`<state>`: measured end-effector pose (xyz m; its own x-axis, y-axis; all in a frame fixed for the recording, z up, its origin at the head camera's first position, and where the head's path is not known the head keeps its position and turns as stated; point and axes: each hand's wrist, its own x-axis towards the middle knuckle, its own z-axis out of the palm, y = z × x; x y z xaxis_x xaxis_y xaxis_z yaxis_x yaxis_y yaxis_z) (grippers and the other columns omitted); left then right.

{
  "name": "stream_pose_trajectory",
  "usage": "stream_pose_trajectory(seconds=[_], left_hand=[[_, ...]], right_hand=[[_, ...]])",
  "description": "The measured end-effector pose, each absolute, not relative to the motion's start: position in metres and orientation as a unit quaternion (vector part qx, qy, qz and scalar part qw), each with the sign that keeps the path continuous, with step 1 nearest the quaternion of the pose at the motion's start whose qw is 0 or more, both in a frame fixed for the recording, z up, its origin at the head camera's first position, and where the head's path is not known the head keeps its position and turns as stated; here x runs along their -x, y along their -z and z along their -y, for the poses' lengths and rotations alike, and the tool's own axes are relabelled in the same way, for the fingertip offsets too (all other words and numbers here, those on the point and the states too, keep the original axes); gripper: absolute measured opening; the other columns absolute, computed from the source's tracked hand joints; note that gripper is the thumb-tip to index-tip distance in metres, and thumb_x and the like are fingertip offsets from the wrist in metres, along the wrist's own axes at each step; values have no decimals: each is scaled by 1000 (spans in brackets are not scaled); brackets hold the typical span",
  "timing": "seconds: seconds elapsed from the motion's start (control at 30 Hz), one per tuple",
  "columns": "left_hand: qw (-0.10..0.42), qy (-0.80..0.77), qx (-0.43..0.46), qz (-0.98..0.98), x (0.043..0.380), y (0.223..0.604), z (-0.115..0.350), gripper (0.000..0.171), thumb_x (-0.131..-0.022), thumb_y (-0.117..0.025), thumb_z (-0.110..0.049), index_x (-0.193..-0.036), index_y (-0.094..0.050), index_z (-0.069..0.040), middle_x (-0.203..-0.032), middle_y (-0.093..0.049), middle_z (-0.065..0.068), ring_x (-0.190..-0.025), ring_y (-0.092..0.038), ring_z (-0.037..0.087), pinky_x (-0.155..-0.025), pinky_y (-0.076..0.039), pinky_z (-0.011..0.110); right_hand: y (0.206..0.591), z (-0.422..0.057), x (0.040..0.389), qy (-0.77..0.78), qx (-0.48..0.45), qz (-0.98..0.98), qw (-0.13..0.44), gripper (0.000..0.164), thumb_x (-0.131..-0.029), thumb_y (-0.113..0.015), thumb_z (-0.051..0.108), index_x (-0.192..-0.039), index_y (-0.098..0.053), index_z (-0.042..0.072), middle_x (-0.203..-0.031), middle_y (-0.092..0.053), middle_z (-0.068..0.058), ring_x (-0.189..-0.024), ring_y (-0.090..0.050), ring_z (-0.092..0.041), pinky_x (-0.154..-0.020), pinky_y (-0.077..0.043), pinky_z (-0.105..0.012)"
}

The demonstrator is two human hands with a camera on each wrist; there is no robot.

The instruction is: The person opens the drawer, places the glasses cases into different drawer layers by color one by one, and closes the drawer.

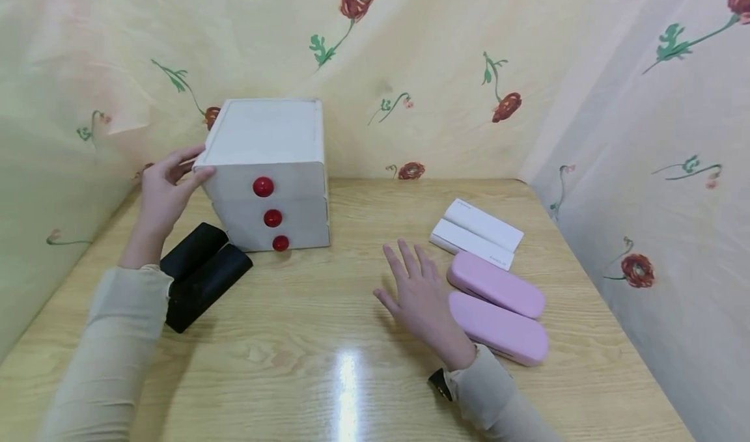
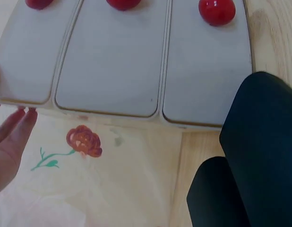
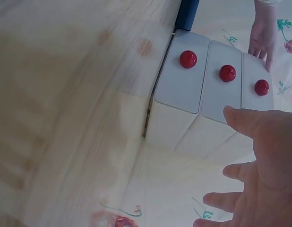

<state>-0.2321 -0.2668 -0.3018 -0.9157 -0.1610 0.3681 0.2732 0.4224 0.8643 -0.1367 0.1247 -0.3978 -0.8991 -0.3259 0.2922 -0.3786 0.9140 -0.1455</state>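
A white three-drawer box with red round knobs stands on the table toward the back left. My left hand holds its upper left front corner, thumb at the front and fingers along the side. In the left wrist view, fingertips show at the side edge of the drawer fronts. My right hand is over the table with fingers spread and nothing in it. Just right of it lie two pink oblong cases. Two black oblong cases lie beside the left forearm, near the box's front left corner.
Two white flat oblong boxes lie side by side behind the pink cases. Flower-printed cloth hangs behind the wooden table and along both sides. A dark band shows at the right wrist.
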Motion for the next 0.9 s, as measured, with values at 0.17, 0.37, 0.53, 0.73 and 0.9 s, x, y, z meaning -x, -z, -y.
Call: stream_pose_trajectory(seconds=[0.17,0.37,0.53,0.73,0.9], left_hand=[[173,562,70,805,234,304,273,46,-93,-65,-18,-138,-55,-10,-131,-56,-8,-106,-56,-5,-80,-48,3],[147,606,92,777,239,307,274,43,-95,-61,-19,-138,-55,-16,-133,-53,-7,-105,-55,-4,-78,-49,4],[153,650,106,737,243,309,274,37,-95,-61,-16,-132,-60,-15,-133,-53,-4,-106,-57,0,-75,-51,6],[150,613,101,769,244,312,274,33,-97,-58,-21,-129,-60,-22,-133,-49,-10,-110,-54,0,-75,-50,6],[155,557,93,810,242,312,272,33,-99,-53,-26,-132,-57,-27,-138,-47,-10,-112,-52,-1,-76,-49,4]], right_hand=[[396,-123,136,-115,-186,967,134,73,-91,-63,45,-149,-35,12,-154,-35,-18,-138,-35,-45,-108,-37,-60],[390,-125,136,-192,-156,950,190,65,-90,-69,34,-144,-44,6,-143,-52,-15,-126,-54,-34,-97,-51,-46],[387,-125,136,-256,-159,924,234,57,-87,-72,25,-135,-53,1,-126,-64,-16,-113,-64,-31,-86,-56,-42],[386,-125,137,-360,-135,901,201,51,-87,-73,16,-130,-55,-2,-118,-67,-18,-108,-66,-31,-88,-57,-37],[386,-126,138,-388,-138,890,195,48,-86,-74,15,-127,-57,-3,-115,-68,-18,-106,-66,-30,-85,-58,-37]])
